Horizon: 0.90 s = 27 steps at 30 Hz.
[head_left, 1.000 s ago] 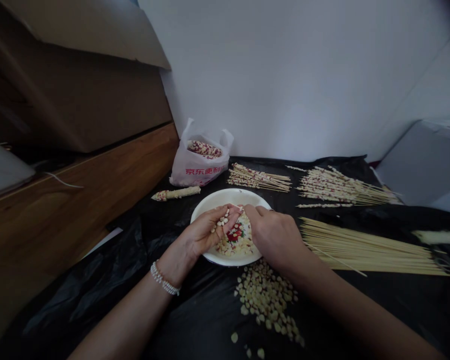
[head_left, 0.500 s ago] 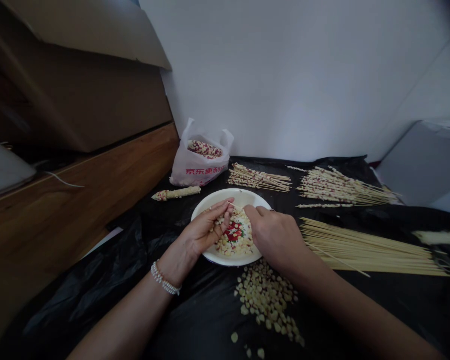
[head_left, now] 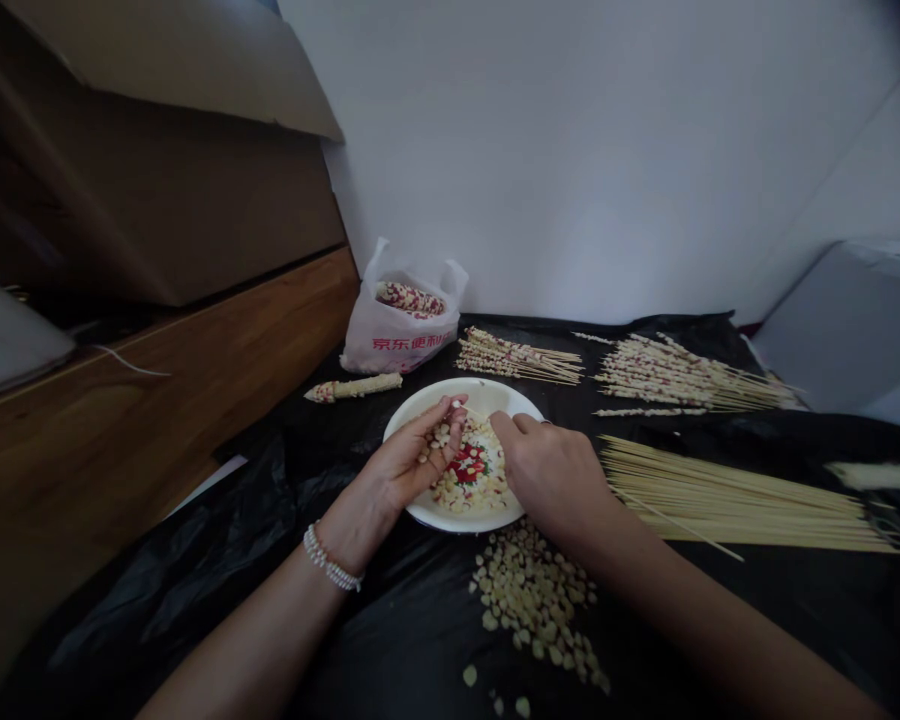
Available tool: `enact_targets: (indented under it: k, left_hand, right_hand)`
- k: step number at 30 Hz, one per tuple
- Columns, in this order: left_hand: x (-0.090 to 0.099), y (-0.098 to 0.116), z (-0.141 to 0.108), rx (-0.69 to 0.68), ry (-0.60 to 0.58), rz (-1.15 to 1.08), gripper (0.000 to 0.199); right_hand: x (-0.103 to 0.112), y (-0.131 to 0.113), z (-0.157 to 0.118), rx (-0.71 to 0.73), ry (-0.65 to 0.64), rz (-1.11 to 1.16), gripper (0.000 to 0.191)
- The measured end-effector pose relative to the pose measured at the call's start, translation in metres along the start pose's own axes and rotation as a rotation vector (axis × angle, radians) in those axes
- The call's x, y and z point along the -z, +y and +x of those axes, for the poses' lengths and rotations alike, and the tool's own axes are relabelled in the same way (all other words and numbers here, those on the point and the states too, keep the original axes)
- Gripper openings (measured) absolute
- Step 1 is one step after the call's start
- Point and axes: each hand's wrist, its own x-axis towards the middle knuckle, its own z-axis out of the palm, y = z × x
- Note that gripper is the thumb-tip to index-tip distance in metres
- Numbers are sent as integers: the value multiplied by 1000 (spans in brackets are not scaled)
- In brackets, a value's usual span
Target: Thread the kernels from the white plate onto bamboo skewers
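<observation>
- Backed by a pale wall (head_left: 570, 150), with a large cardboard box (head_left: 232, 180) at the left.
- Covered, in the work area, by a black plastic sheet (head_left: 390, 620).
- Laid out to the right: a bundle of bare sticks (head_left: 735, 500); beyond it, kernel-threaded sticks (head_left: 660, 375).
- Set between the hands and the wall: a plastic bag (head_left: 397, 335) with cobs inside; just beside it, a partly stripped cob (head_left: 356, 387).
- Placed under the fingers: a white bowl (head_left: 495, 392) with kernels in the bottom; on its near side, a pile of loose kernels (head_left: 532, 590).
- Right hand (head_left: 555, 465): fingers pinched narrow on a thin stick (head_left: 478, 414).
- Left hand (head_left: 412, 460): fingers curled, cupping kernels (head_left: 439, 437), fingertips close around the stick's tip.
- Stick's long axis: crosswise over the bowl, slanting nearer the body toward the right, apparently continuing past the right hand.
- Tip: nearer the left hand, at a pale kernel (head_left: 457, 404) between the fingertips; cannot tell whether pierced.
</observation>
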Motion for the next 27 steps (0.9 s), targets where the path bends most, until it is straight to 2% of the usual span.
enact_targets:
  k: [8,27]
  left_hand:
    - [5,1,3,-6,-7,-2,16]
    - [-2,0,-1,-45,55,-29,17]
  right_hand:
    - [0,-2,0,-4,-11,12,14]
    - [0,-3,-2,-4,0,-6,17]
